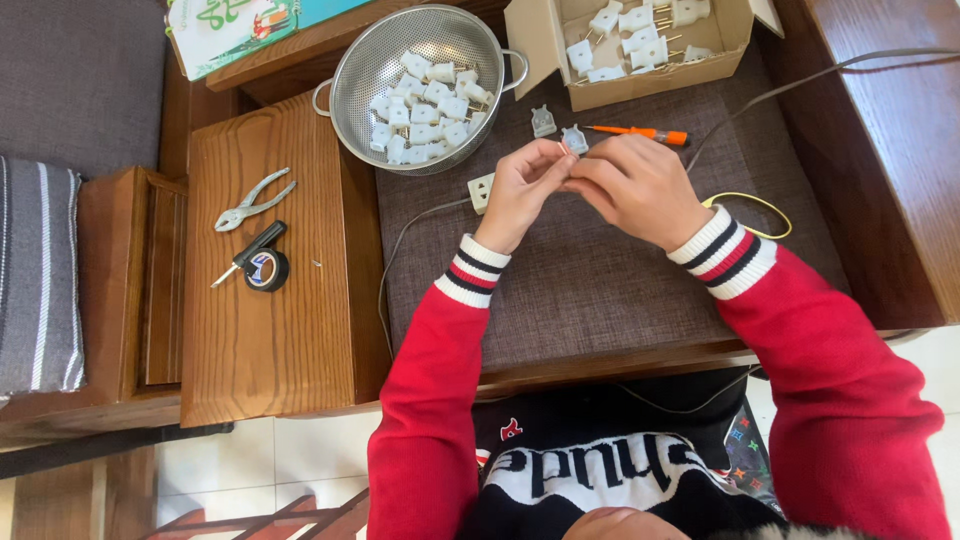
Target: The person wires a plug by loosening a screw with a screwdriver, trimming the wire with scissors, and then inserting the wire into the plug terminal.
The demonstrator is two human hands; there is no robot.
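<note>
My left hand and my right hand meet over a grey mat, fingertips pinched together on a small part with a copper-coloured tip; most of it is hidden by the fingers. Just beyond the fingers lie two small grey plug pieces and an orange-handled screwdriver. A white socket block on a cable sits beside my left hand. Both arms wear red sleeves with striped cuffs.
A metal colander holds several white plug parts. A cardboard box at the back holds more plugs with prongs. Pliers, black tape and a small tool lie on the wooden stand at left. A yellow wire loops by my right wrist.
</note>
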